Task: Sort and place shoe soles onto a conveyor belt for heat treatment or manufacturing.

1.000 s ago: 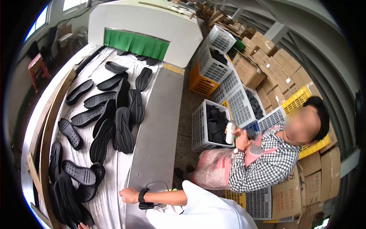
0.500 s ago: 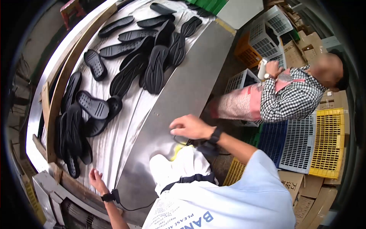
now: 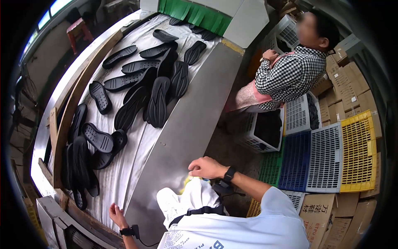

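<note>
Several black shoe soles (image 3: 158,101) lie scattered and overlapping on a white cloth-like belt (image 3: 137,143), some with the dimpled side up, others with the ridged side up. Low over the near end of the belt is my left hand (image 3: 117,215), fingers loosely apart and holding nothing. The closest soles to it are the bunch (image 3: 82,162) along the belt's left side. My right hand (image 3: 206,168) hangs above my knee by the metal ledge (image 3: 182,120), its fingers loosely bent with nothing visible in them. Beneath it shows a yellow patch (image 3: 185,182).
Green strip curtain (image 3: 195,16) hangs at the belt's far end. A wooden rail (image 3: 78,79) borders its left side. To the right, a co-worker (image 3: 286,74) stands among crates (image 3: 265,137) of black pieces. Coloured crates (image 3: 323,157) and cardboard boxes (image 3: 315,211) are stacked nearer.
My view has shifted, showing more of the curtain. The co-worker has turned and no longer shows the pale item held before. My hands stay empty; the soles keep their arrangement.
</note>
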